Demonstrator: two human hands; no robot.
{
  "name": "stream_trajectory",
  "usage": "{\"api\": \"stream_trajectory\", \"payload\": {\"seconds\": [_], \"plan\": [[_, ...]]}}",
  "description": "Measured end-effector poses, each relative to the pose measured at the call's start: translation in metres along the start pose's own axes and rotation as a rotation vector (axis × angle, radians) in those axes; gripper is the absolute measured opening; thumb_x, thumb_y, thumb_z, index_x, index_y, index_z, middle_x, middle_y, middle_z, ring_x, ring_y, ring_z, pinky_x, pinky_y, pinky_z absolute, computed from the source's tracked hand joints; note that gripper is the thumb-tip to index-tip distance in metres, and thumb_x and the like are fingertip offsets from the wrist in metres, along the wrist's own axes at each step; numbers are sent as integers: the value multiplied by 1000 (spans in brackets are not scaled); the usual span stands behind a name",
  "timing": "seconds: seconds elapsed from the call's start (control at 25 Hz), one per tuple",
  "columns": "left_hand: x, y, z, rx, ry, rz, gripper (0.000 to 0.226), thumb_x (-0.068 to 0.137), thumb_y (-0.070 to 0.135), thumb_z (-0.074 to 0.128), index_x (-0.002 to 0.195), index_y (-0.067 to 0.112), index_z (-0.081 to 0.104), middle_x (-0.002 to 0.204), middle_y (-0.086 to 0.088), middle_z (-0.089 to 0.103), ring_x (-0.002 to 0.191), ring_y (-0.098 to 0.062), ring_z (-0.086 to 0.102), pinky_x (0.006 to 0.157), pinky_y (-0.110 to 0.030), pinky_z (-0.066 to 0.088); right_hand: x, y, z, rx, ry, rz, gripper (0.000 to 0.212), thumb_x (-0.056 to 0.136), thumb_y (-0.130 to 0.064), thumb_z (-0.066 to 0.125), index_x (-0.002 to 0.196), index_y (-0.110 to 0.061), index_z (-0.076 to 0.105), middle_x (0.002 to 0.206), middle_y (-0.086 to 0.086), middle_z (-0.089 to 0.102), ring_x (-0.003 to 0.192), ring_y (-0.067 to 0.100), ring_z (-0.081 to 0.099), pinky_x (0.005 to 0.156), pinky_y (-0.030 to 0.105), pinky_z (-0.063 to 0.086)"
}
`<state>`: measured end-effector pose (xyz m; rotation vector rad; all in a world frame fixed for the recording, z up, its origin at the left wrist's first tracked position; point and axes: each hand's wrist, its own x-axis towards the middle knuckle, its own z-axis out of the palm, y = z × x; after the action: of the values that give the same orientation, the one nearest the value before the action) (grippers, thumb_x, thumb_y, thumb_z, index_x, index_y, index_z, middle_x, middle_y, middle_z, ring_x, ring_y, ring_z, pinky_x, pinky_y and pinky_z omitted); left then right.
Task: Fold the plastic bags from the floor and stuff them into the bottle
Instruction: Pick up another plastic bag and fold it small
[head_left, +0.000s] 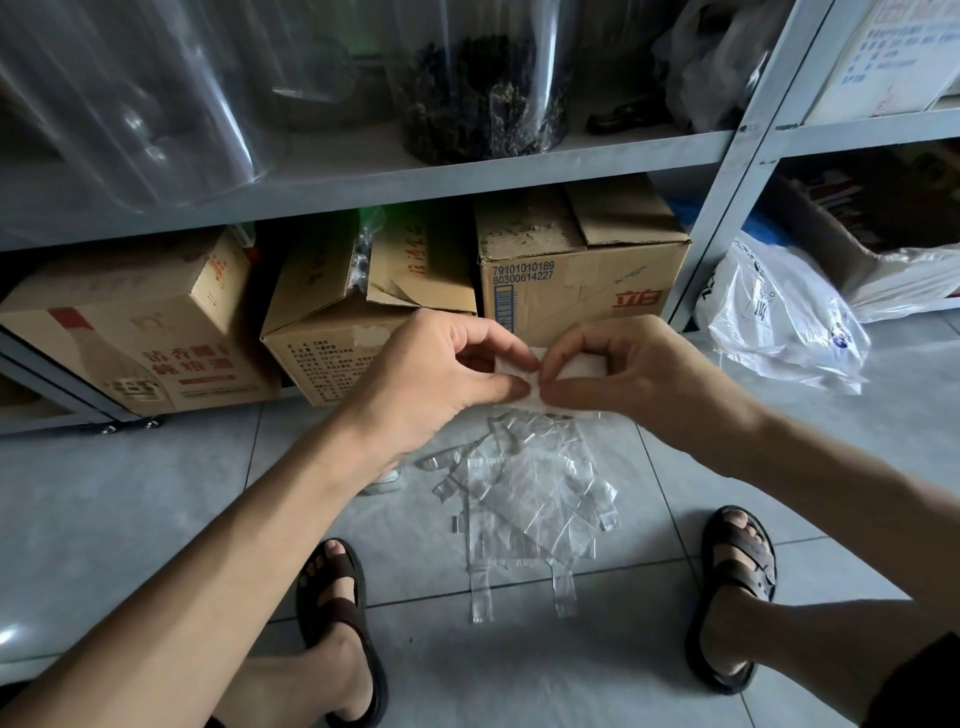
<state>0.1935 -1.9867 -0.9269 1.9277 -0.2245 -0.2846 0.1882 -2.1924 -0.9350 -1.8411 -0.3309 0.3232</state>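
We are at the folding step. Our left hand (441, 379) and our right hand (644, 374) are close together, the fingertips almost touching. Both pinch one small white folded bag (514, 366), which we hold in the air a little above the middle of the view, well above the floor (156, 493). The bag looks already quite compact, so we judge that this fold is near its end.

The next move calls for one more tight fold or a roll, so that the bag becomes narrow enough for a bottle neck, and then for bringing it to the bottle. We cannot say for sure where the bottle is. A small clear thing (387, 483) shows just under our left wrist, but it is too hidden to name.

Now the count:
- One folded bag is in the hands.
- A pile of clear bags (524, 499) lies flat at 6 o'clock from the hands. There are at least two, but they overlap and the exact number is not clear.
- One loose white bag (779, 317) lies at 3 o'clock.
- Three cardboard boxes (576, 280) stand under the shelf (363, 176), from 9 to 12 o'clock.
- Our two sandals (337, 613) are at 7 and 5 o'clock.
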Motion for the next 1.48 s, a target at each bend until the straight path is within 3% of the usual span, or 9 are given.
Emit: {"api": "stream_trajectory", "payload": {"seconds": [0.08,0.24,0.4,0.64,0.92,1.08,1.24,1.36,1.48], "plan": [[0,0,-1,-9,19,-13,22,75,-1,82,88,16,78,86,-2,78,82,-16,73,85,-34,59,0,1,0,-54,31,21,15,73,-10,84,77,-22,75,74,0,72,65,20,64,66,30,51],[0,-1,-2,-33,105,-41,27,72,0,84,88,20,77,91,-6,77,92,-34,72,93,-52,56,1,0,-3,-37,76,56,19,71,-6,85,77,-21,75,65,-4,71,52,2,53,51,11,39],[1,-2,-3,-101,140,-42,23,75,2,82,85,22,77,92,-9,76,93,-32,71,98,-54,52,1,-2,-1,9,90,61,19,71,-1,84,78,-16,74,71,6,74,60,9,66,58,14,48],[0,-4,-2,-100,73,-36,21,78,1,79,90,18,80,93,-12,76,99,-36,70,99,-51,52,0,-2,1,10,78,49,20,70,-3,84,78,-19,74,71,5,74,63,14,69,63,18,52],[5,-7,-10,-119,168,-26,30,75,-8,78,86,20,77,87,-3,77,83,-14,71,79,-25,58,2,0,-1,124,79,82,16,77,7,75,82,-8,74,75,12,75,67,18,72,67,21,56],[7,-9,-12,-51,195,-18,33,74,-8,78,86,23,76,91,-7,77,92,-26,73,88,-38,59,2,5,-3,80,103,128,14,83,6,71,86,-8,74,78,14,75,75,27,74,71,28,59],[7,-10,-10,53,116,-7,30,75,-3,80,86,26,79,88,2,77,91,-27,72,90,-50,57,3,8,-5,-25,225,46,9,88,-3,68,89,-11,70,84,6,74,78,19,71,71,30,56],[5,-9,-6,106,14,-2,33,74,-2,80,90,26,79,93,-4,76,94,-32,69,92,-54,54,4,8,-2,23,112,66,12,86,-7,73,97,-10,71,92,8,74,87,25,70,80,33,57],[6,-8,-5,93,-1,20,37,74,-8,77,91,25,78,94,-4,76,94,-31,70,92,-54,54,3,8,2,-23,53,105,11,83,-6,76,92,-11,75,86,10,75,74,18,68,71,25,55]]}}
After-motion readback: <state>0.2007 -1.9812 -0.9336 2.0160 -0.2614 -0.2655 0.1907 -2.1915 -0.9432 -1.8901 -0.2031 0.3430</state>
